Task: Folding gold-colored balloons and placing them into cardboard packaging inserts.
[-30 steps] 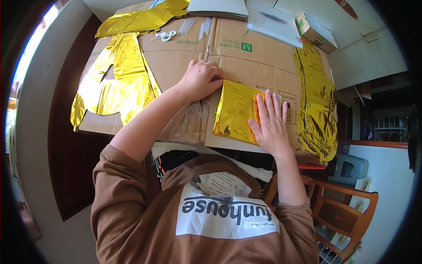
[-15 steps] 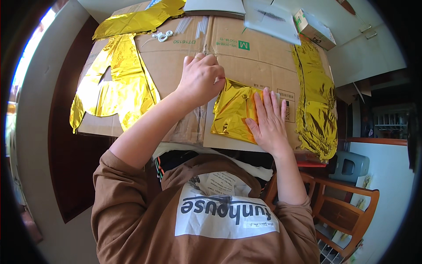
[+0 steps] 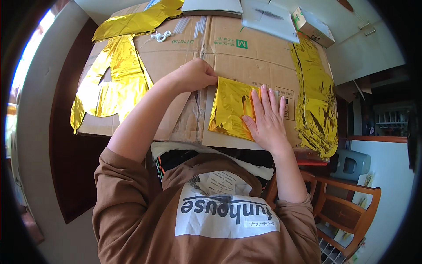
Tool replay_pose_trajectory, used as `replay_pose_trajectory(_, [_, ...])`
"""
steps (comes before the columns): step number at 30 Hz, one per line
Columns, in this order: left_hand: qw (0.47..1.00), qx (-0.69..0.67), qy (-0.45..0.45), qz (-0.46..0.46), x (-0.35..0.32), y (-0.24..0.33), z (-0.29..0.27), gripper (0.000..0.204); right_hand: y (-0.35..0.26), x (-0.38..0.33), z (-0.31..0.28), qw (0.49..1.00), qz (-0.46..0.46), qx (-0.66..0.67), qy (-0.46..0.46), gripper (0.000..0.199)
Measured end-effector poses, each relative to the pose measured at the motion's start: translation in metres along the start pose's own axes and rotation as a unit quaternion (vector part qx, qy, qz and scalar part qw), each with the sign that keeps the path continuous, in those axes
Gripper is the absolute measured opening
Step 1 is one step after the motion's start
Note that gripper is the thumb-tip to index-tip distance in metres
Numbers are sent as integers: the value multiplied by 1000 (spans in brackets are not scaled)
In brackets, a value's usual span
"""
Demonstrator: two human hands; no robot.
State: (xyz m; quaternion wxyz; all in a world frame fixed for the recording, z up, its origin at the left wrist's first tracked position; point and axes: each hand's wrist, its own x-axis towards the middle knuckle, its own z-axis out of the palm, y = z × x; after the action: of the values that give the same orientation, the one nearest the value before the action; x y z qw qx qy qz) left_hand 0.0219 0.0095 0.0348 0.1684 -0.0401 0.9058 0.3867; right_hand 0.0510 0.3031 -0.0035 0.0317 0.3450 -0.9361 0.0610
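A folded gold foil balloon (image 3: pixel 233 108) lies on a flat pale board (image 3: pixel 233 142) at the table's near side. At its far left corner, the fingers of my left hand (image 3: pixel 196 75) are pinched together on the foil's edge. My right hand (image 3: pixel 269 121) rests flat across the balloon's right side, fingers stretched and slightly spread. Between the two hands the foil looks fairly smooth, with a few creases near its lower edge. The left fingertips are partly hidden by the hand itself.
Flattened cardboard (image 3: pixel 176 48) covers the table. An A-shaped gold foil balloon (image 3: pixel 123 75) lies at left, more gold foil (image 3: pixel 136 22) behind it, and a crumpled gold balloon (image 3: pixel 314 97) at right. White ribbon (image 3: pixel 161 37), clear straws (image 3: pixel 200 27) and a small box (image 3: pixel 313 27) sit farther back.
My left hand has shifted left and slightly nearer, drawing the foil's corner with it. The wrinkled foil has become smoother and tauter. My right hand stays nearly in place.
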Motion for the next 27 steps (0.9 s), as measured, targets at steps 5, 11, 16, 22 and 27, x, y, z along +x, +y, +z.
replay_pose_trajectory(5, [996,-75,-12,-42,2,8,-5,36,0,0,1,1000,-2,-2,4,76])
replay_pose_trajectory(11, [997,73,12,-34,-2,10,6,32,1,-1,2,1000,-6,7,8,76])
replay_pose_trajectory(16, [987,158,33,-24,-8,13,15,28,2,0,2,1000,-12,9,7,76])
replay_pose_trajectory(22, [976,201,83,-23,-12,12,27,31,1,0,2,1000,-11,14,6,77])
replay_pose_trajectory(27, [999,-49,2,-9,-12,-1,3,30,2,0,3,1000,-14,25,11,76])
